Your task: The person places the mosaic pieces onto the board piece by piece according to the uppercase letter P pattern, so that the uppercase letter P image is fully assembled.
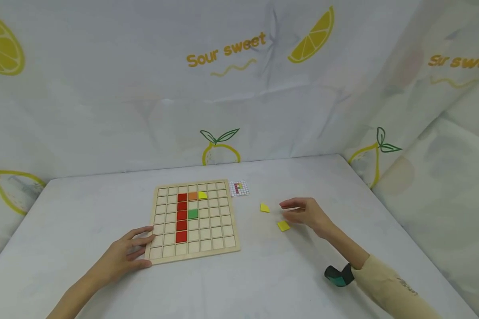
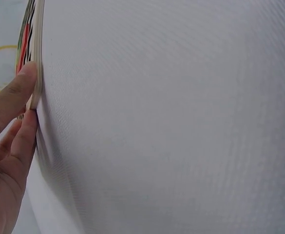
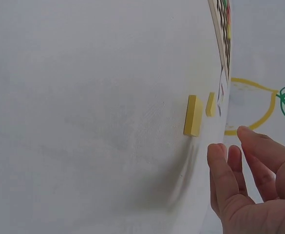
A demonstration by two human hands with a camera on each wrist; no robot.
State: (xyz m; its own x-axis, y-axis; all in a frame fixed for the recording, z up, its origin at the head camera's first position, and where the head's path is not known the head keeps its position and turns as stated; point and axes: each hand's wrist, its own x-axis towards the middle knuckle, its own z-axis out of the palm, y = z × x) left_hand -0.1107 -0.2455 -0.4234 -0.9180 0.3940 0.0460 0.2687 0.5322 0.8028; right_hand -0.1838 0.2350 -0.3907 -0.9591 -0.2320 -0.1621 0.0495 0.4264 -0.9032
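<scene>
My left hand [image 1: 125, 252] touches the left edge of a wooden grid board [image 1: 219, 244], thumb at the near left corner and fingers spread along the side. Inside the board, several red square tiles [image 1: 182, 215] form a column. Beside its top sit an orange square tile [image 1: 193, 196] and a yellow rounded tile [image 1: 202, 195]; a green square tile [image 1: 193, 214] lies lower. My right hand [image 1: 306, 215] hovers with parted fingers, holding nothing, close to a yellow square tile [image 1: 283, 226]. Farther left lies a yellow tile with a curved side [image 1: 265, 208].
A small printed card [image 1: 239, 188] with a coloured grid pattern lies against the board's upper right edge. Near the beige right sleeve is a black and teal object [image 1: 339, 275]. A white lemon-print cloth [image 1: 263, 106] hangs behind the white-covered table [image 1: 247, 283].
</scene>
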